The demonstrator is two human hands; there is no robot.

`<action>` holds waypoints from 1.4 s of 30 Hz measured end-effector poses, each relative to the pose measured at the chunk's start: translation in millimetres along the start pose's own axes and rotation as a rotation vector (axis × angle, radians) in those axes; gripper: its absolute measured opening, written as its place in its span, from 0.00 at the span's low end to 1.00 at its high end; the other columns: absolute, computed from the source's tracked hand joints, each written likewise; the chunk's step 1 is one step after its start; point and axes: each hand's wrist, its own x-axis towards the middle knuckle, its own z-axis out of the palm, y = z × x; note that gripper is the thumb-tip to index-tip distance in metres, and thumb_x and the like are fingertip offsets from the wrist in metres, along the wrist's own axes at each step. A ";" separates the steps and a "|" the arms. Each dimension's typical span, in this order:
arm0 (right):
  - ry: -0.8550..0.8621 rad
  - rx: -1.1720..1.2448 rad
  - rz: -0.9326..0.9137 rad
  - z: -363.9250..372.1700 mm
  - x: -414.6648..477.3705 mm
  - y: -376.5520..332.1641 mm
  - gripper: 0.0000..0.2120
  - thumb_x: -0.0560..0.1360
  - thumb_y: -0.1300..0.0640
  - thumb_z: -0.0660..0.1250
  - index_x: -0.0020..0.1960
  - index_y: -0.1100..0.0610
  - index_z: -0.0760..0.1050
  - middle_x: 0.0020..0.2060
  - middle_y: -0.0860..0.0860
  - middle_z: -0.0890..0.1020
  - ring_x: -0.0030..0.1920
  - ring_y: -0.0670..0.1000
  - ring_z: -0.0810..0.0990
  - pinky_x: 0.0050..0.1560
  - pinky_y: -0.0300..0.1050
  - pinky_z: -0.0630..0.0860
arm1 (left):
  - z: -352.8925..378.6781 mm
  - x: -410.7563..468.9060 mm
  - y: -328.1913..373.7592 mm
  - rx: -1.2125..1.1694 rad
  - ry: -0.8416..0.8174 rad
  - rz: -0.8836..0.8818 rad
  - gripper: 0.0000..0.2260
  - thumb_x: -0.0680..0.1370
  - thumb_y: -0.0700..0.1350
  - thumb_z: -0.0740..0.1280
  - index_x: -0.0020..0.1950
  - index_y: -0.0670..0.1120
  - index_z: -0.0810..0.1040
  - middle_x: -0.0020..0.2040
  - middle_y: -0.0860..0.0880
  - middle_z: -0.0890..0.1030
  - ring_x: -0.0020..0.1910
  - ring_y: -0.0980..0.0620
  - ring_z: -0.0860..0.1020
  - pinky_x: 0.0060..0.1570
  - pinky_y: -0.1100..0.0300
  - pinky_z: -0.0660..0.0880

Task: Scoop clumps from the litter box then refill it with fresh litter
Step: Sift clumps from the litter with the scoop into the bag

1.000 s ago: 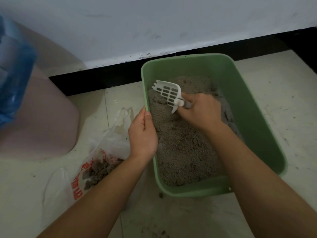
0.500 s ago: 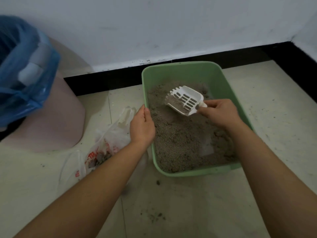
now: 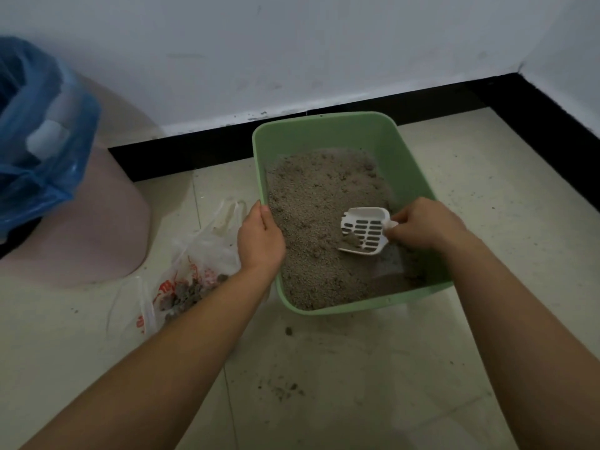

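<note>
- The left hand (image 3: 261, 241) grips the left rim of the green litter box (image 3: 418, 177). Its thumb lies along the top edge, and the other fingers are hidden on the outer side of the wall.
- The right hand (image 3: 422, 227) is curled round the short handle of a white slotted litter scoop (image 3: 365, 230), with the fingertips pinching it close to the bowl.
- The scoop is over the right half of the box, tilted so that its front lip dips into the grey litter (image 3: 318, 203). A small grey clump (image 3: 350, 242) sits in the lower corner of its bowl.
- The litter box stands on the pale tiled floor (image 3: 357, 368) near a black skirting board (image 3: 194, 151). Litter covers most of its bottom, but a bare patch (image 3: 386, 271) shows near the front right corner, just below the scoop.
- A thin clear plastic bag (image 3: 201, 254) with red print lies on the floor just left of the box, partly under the left forearm. Dark clumps (image 3: 191, 292) are heaped inside it.
- Further left stands a pink bin (image 3: 97, 228) with a blue liner (image 3: 42, 157) folded over its top.
- A few stray grains (image 3: 282, 388) lie scattered on the tiles in front of the box.
</note>
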 end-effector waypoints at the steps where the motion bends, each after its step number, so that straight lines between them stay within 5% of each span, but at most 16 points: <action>1: -0.040 0.038 -0.032 5.0 2.7 -1.8 0.11 0.73 0.46 0.70 0.52 0.48 0.85 0.39 0.50 0.84 0.39 0.50 0.81 0.44 0.48 0.81 | 1.0 -0.1 -0.7 -0.017 0.012 0.002 0.18 0.85 0.48 0.50 0.59 0.38 0.74 0.50 0.41 0.79 0.52 0.41 0.77 0.47 0.54 0.71; 11: -0.077 0.403 -0.210 62.5 10.6 -37.0 0.08 0.76 0.49 0.69 0.50 0.47 0.86 0.37 0.56 0.84 0.37 0.53 0.79 0.38 0.47 0.74 | 6.0 1.4 -7.0 -0.120 0.059 -0.031 0.20 0.84 0.51 0.51 0.64 0.39 0.74 0.59 0.37 0.78 0.60 0.38 0.75 0.62 0.42 0.72; 17: -0.087 0.607 -0.140 56.7 3.8 -25.1 0.11 0.73 0.56 0.73 0.55 0.51 0.85 0.48 0.53 0.86 0.50 0.51 0.83 0.48 0.48 0.77 | 1.9 -2.9 -1.9 -0.114 0.041 -0.023 0.17 0.85 0.48 0.51 0.56 0.41 0.76 0.45 0.45 0.78 0.51 0.43 0.78 0.46 0.56 0.71; 20: -0.015 0.728 -0.110 45.4 -0.8 -18.9 0.14 0.73 0.56 0.74 0.58 0.51 0.84 0.49 0.47 0.85 0.46 0.43 0.80 0.45 0.38 0.75 | -1.4 -3.7 0.2 -0.105 0.015 -0.040 0.18 0.85 0.49 0.51 0.58 0.41 0.76 0.47 0.44 0.79 0.51 0.44 0.77 0.48 0.57 0.71; 22: -0.001 0.716 -0.130 39.2 -2.9 -16.3 0.14 0.73 0.56 0.74 0.58 0.50 0.83 0.48 0.46 0.85 0.47 0.43 0.80 0.46 0.39 0.74 | -3.7 -2.5 -0.3 -0.114 -0.004 -0.059 0.19 0.85 0.50 0.51 0.60 0.40 0.76 0.51 0.39 0.80 0.51 0.42 0.77 0.55 0.51 0.73; 25: -0.037 0.597 -0.193 36.4 -8.5 -14.5 0.14 0.73 0.55 0.73 0.59 0.48 0.83 0.48 0.45 0.85 0.49 0.45 0.81 0.50 0.43 0.76 | -9.0 -3.8 -1.2 -0.140 0.004 -0.096 0.18 0.84 0.49 0.53 0.47 0.39 0.76 0.42 0.38 0.77 0.40 0.46 0.73 0.47 0.48 0.73; 29: -0.117 0.509 -0.280 43.6 -19.8 -19.1 0.12 0.73 0.52 0.73 0.57 0.44 0.83 0.47 0.50 0.87 0.49 0.56 0.84 0.52 0.54 0.80 | -8.6 -17.3 -5.2 -0.160 0.026 -0.108 0.17 0.84 0.48 0.54 0.41 0.41 0.73 0.37 0.45 0.74 0.37 0.50 0.71 0.40 0.51 0.69; 32: -0.118 0.532 -0.301 47.0 -23.2 -21.4 0.12 0.73 0.53 0.74 0.56 0.43 0.83 0.45 0.52 0.87 0.47 0.55 0.84 0.51 0.54 0.79 | -6.4 -26.6 -6.7 -0.141 0.009 -0.092 0.16 0.85 0.49 0.53 0.47 0.42 0.75 0.39 0.50 0.74 0.42 0.50 0.73 0.45 0.56 0.68; 37: -0.130 0.627 -0.313 43.3 -22.9 -18.4 0.15 0.73 0.58 0.74 0.58 0.46 0.83 0.47 0.53 0.87 0.47 0.56 0.84 0.49 0.49 0.78 | -4.1 -31.1 -4.2 -0.150 0.055 -0.063 0.18 0.85 0.49 0.52 0.56 0.39 0.77 0.46 0.41 0.78 0.50 0.44 0.77 0.46 0.56 0.69; 42: -0.147 0.594 -0.352 35.9 -20.2 -18.9 0.15 0.73 0.56 0.74 0.59 0.46 0.82 0.46 0.48 0.87 0.47 0.54 0.84 0.50 0.52 0.79 | -1.1 -31.3 -6.3 -0.216 0.070 -0.098 0.17 0.85 0.49 0.53 0.48 0.42 0.76 0.39 0.49 0.76 0.40 0.52 0.74 0.40 0.59 0.69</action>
